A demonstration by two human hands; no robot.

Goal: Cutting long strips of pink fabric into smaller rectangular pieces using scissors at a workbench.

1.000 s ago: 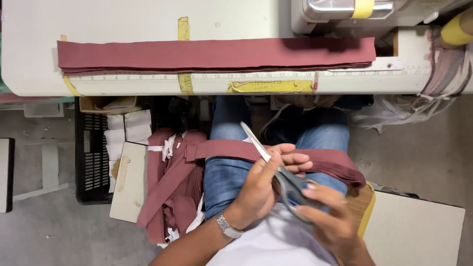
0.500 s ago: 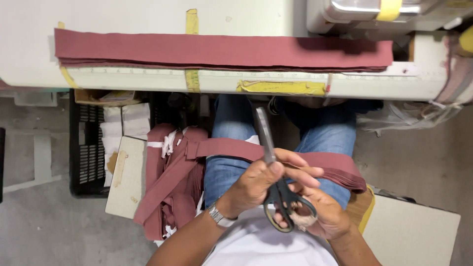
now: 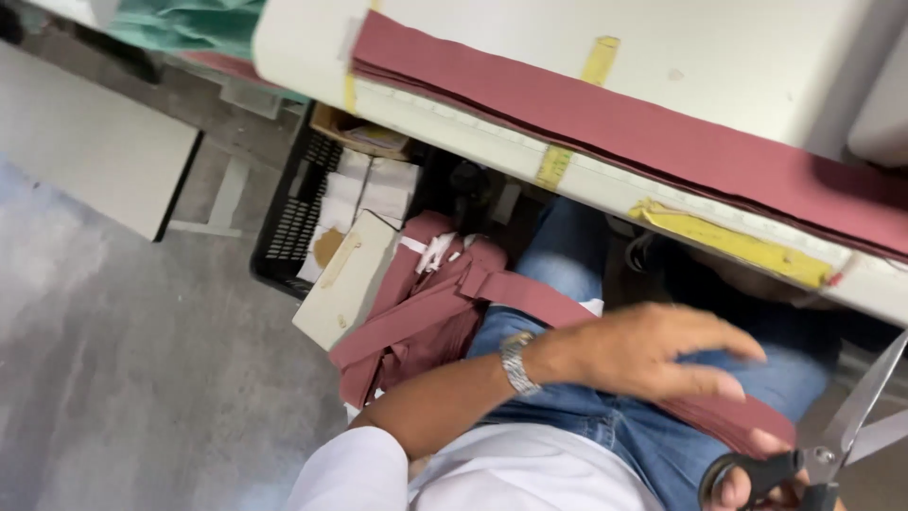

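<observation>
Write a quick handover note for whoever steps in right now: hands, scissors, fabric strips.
Right hand: fingers through the black handles of the scissors, blades open, at the lower right.
Left hand: empty, fingers spread, hovering over the lap.
Maroon strip: draped across the jeans, one end in the pile of strips by the cardboard box.
Stacked maroon strips lie flat along the table edge.
No cutting visible; scissors are clear of the fabric.

Left hand (image 3: 653, 352) open, fingers spread over lap, right hand (image 3: 757, 478) low, fingers curled shut
</observation>
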